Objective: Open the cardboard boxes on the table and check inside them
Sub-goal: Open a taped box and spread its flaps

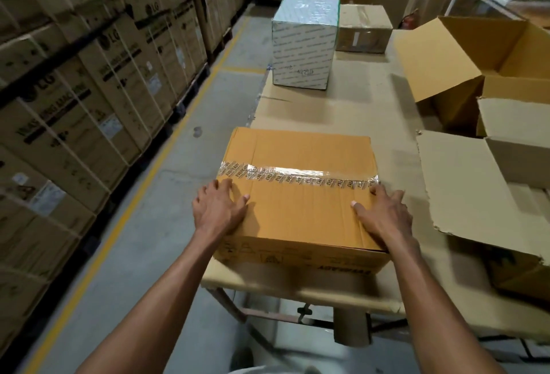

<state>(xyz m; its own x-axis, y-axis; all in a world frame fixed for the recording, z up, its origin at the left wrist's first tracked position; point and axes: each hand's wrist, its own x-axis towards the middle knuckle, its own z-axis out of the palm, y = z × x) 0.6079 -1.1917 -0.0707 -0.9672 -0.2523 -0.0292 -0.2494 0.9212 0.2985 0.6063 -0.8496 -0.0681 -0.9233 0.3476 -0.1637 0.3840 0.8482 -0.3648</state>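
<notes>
Tape (297,175) across the box (297,210) under my hands reads "EVEREADY"; stacked cartons (98,55) beyond the table's left edge carry "LG".

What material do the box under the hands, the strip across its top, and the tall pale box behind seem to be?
Front box: matte brown corrugated cardboard, faint ribs showing. Strip: glossy clear printed plastic tape, catching glare. Pale box: probably cardboard fully wrapped in shiny printed tape or film.
</notes>
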